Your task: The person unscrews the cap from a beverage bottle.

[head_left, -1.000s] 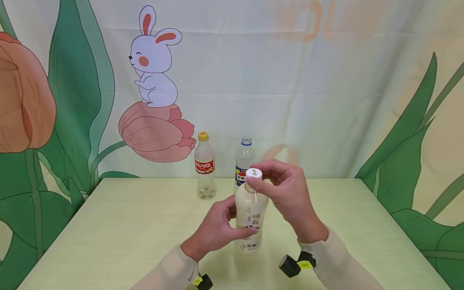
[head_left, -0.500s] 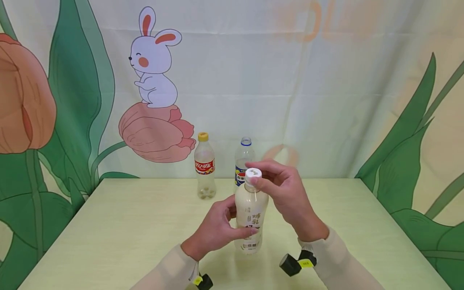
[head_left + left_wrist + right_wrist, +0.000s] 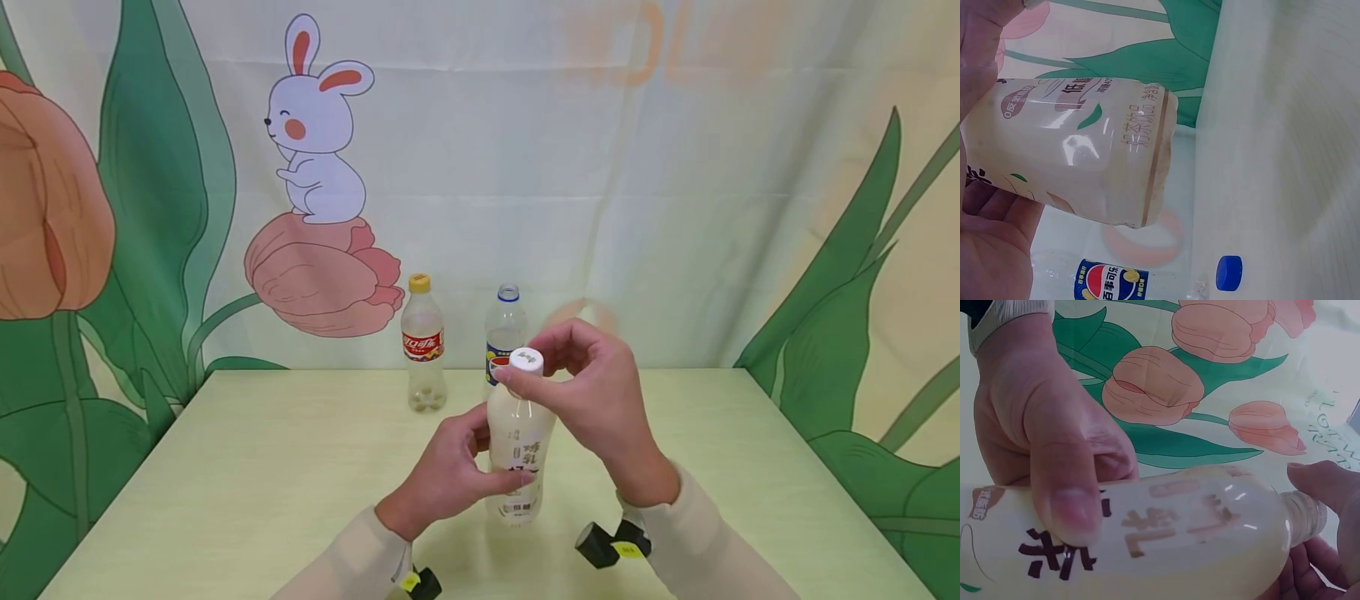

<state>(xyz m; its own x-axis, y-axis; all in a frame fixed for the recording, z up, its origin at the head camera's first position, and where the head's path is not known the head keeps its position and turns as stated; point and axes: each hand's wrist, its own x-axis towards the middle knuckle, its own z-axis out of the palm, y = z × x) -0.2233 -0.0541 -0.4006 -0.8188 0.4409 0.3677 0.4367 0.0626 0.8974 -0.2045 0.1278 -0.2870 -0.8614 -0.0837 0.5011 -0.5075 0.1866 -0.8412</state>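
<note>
A cream milk tea bottle (image 3: 517, 433) with a white cap (image 3: 527, 360) is held upright at the middle of the table in the head view. My left hand (image 3: 442, 471) grips its body, the thumb lying across the printed front. At the top, my right hand (image 3: 600, 404) pinches the cap between thumb and fingers. The right wrist view shows the clear bottle neck (image 3: 1300, 515) between that thumb and the fingers below. In the left wrist view, the bottle's base (image 3: 1159, 156) hangs apart from the tabletop.
Behind stand a cola bottle (image 3: 423, 346) with a yellow cap and a Pepsi bottle (image 3: 506, 321) with an uncapped mouth. A blue cap (image 3: 1229, 273) lies on the pale table (image 3: 300, 467). A printed curtain (image 3: 480, 167) hangs at the table's back edge.
My right thumb has swung left across the front of the cap, and the fingers behind have shifted right and up. The left hand and the bottle stay in place.
</note>
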